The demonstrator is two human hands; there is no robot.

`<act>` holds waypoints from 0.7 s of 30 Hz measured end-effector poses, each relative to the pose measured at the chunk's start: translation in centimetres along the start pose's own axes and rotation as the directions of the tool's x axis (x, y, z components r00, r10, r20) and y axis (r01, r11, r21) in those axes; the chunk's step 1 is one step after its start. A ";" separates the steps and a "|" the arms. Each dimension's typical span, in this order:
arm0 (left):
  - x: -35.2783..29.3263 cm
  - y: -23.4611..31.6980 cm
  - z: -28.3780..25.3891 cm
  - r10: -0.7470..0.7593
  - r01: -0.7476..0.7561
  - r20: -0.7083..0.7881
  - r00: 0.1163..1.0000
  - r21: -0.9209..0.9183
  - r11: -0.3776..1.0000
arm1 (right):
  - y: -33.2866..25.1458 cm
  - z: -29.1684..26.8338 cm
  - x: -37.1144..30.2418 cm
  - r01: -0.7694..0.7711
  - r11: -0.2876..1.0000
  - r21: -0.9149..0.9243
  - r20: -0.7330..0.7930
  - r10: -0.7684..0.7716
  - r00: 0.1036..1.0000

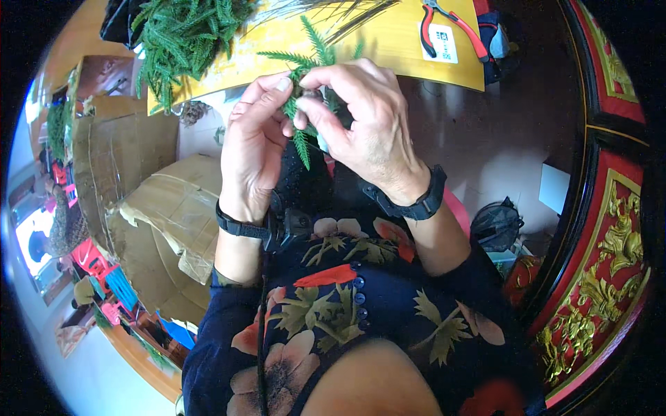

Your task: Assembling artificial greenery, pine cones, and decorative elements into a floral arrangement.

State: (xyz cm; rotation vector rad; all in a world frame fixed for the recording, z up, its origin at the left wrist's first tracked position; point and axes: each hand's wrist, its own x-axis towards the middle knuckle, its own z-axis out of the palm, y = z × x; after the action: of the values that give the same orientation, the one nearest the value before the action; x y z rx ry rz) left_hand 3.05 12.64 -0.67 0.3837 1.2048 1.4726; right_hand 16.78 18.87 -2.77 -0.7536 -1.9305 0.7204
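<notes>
While hands (251,135) (373,114) pinch greenery (300,150), a cardboard box (128,156) stands nearby.

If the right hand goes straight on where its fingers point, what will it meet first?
The right hand would first meet the green plastic-looking needled sprig it touches, then probably the left hand; depth is unclear.

Held sprig (300,148) seen as plastic-looking, matt, needle-rough; same finish noted on heaped sprigs (184,38); yellow work surface (399,52) seen as smooth, slightly glossy; pliers handles (468,32) logged as smooth red-and-black plastic; cardboard (177,197) seen as matt, creased, torn; floral top (395,315) made of cloth, buttons (359,298) glossy; carved panel (619,243) finished in shiny gold on red.
</notes>
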 end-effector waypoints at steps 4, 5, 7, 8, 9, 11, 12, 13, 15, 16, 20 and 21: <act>-0.1 0.5 0.0 0.026 -0.028 -0.032 0.999 -0.049 0.998 | -0.1 0.2 0.1 0.058 0.997 0.058 0.005 -0.058 0.998; -0.2 0.6 0.0 0.029 -0.031 -0.034 0.999 -0.058 0.998 | 0.0 0.3 0.0 0.078 0.995 0.060 -0.023 -0.077 0.997; -0.2 0.9 -0.2 -0.008 0.010 0.014 1.000 -0.117 0.993 | 0.1 0.5 -0.1 0.119 0.991 0.064 -0.079 -0.114 0.990; -0.2 1.0 -0.4 -0.042 0.053 0.065 0.997 -0.172 0.984 | 0.1 0.5 -0.1 0.120 0.991 0.065 -0.078 -0.115 0.990; -0.2 1.1 -0.4 -0.073 0.098 0.118 0.990 -0.225 0.969 | 0.2 0.5 0.0 0.147 0.988 0.056 -0.104 -0.140 0.985; -0.2 1.0 -0.5 -0.074 0.100 0.117 0.990 -0.234 0.967 | 0.3 0.4 0.0 0.198 0.980 0.036 -0.156 -0.190 0.969; -0.2 0.9 -0.6 -0.077 0.103 0.115 0.990 -0.241 0.965 | 0.1 0.4 0.1 0.199 0.979 0.038 -0.156 -0.191 0.969; -0.3 1.0 -0.6 -0.079 0.106 0.114 0.990 -0.248 0.963 | -0.1 0.1 0.2 0.224 0.974 -0.008 -0.164 -0.223 0.961; -0.5 1.1 -0.6 -0.086 0.119 0.134 0.987 -0.263 0.957 | -0.7 -0.2 0.4 0.272 0.957 -0.101 -0.176 -0.287 0.942; -0.6 1.3 -0.5 -0.093 0.134 0.155 0.984 -0.279 0.951 | -0.8 -0.2 0.4 0.273 0.957 -0.100 -0.176 -0.287 0.942; -0.6 1.3 0.0 -0.076 0.124 0.171 0.982 -0.290 0.949 | -0.9 -0.3 0.4 0.213 0.975 -0.058 -0.208 -0.220 0.953; -0.6 1.3 0.1 -0.064 0.111 0.167 0.984 -0.289 0.951 | -0.7 -0.1 0.4 0.221 0.975 -0.028 -0.216 -0.222 0.951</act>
State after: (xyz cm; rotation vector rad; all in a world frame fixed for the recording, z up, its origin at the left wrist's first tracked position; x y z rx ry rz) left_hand 2.60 12.38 0.60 0.2318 0.8485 1.4903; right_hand 16.57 18.76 -2.04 -0.5798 -1.7806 0.4752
